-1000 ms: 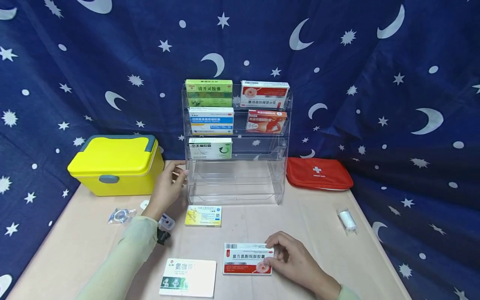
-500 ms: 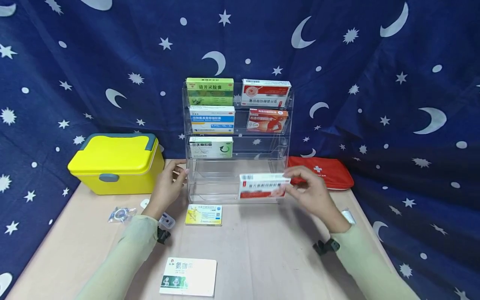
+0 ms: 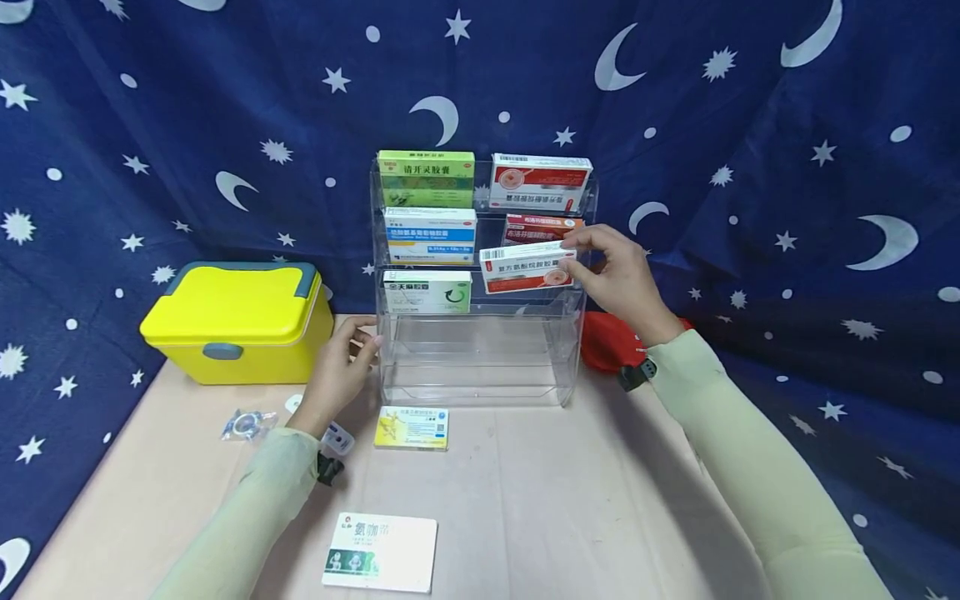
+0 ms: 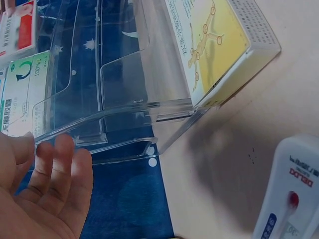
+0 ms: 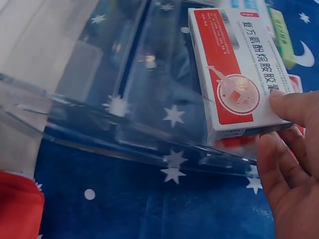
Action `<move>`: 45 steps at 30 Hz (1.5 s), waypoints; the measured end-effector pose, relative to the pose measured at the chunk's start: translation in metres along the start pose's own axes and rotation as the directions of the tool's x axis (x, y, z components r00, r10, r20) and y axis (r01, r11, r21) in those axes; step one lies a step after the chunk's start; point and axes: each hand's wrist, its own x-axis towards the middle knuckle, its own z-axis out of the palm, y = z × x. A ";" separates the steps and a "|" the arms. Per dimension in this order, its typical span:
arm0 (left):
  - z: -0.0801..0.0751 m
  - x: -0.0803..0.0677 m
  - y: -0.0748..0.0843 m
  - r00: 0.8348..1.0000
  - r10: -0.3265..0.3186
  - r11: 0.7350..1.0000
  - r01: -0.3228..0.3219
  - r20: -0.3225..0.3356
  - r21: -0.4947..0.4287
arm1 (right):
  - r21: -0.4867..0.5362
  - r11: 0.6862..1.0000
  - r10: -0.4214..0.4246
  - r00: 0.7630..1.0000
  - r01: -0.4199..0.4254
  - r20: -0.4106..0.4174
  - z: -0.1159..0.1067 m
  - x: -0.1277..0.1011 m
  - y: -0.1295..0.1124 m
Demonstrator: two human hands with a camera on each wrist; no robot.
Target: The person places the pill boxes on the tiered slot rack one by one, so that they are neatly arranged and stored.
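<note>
My right hand (image 3: 618,275) pinches a white and red medicine box (image 3: 525,267) by its right end, thumb in front. The box is slightly tilted and held before the right side of the clear display rack (image 3: 472,367), at its third tier, overlapping a red ibuprofen-like box (image 3: 536,227) behind it. My left hand (image 3: 347,367) pinches the rack's left side edge, with the thumb and fingertips (image 4: 64,142) on either side of the clear panel. Green (image 3: 426,179), blue-white (image 3: 430,236) and white-green (image 3: 427,293) boxes stand in the rack's left column; another red-white box (image 3: 540,183) is at top right.
A yellow case (image 3: 232,325) stands left of the rack, a red first-aid pouch (image 3: 603,343) right of it. On the table lie a yellow-white box (image 3: 412,428), a white-green box (image 3: 381,552), a bagged ring-shaped item (image 3: 247,424) and a small white device (image 3: 337,439).
My right hand has lifted the red-white medicine box off the table and carried it up and forward to the rack's third tier. The left hand has stayed at the rack's side.
</note>
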 end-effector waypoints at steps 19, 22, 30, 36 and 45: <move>0.001 -0.001 0.000 1.000 -0.020 1.000 0.020 0.009 -0.006 | -0.172 0.975 -0.142 0.990 0.137 -0.017 0.012 -0.022 0.005; 0.001 0.000 0.000 1.000 -0.024 1.000 0.024 0.014 -0.004 | -0.116 0.973 -0.205 0.978 0.198 -0.049 0.023 -0.035 -0.004; 0.000 0.000 0.000 0.999 -0.038 0.999 0.038 0.020 0.001 | 0.018 0.973 -0.227 0.927 0.232 0.300 0.078 -0.099 -0.039; -0.002 0.001 0.000 0.999 -0.030 1.000 0.030 0.012 0.005 | -0.006 0.969 -0.201 0.800 0.248 0.566 0.123 -0.130 -0.056; -0.001 0.000 0.000 1.000 -0.028 1.000 0.028 0.013 0.003 | -0.089 0.926 -0.236 0.745 0.368 0.624 0.176 -0.141 -0.069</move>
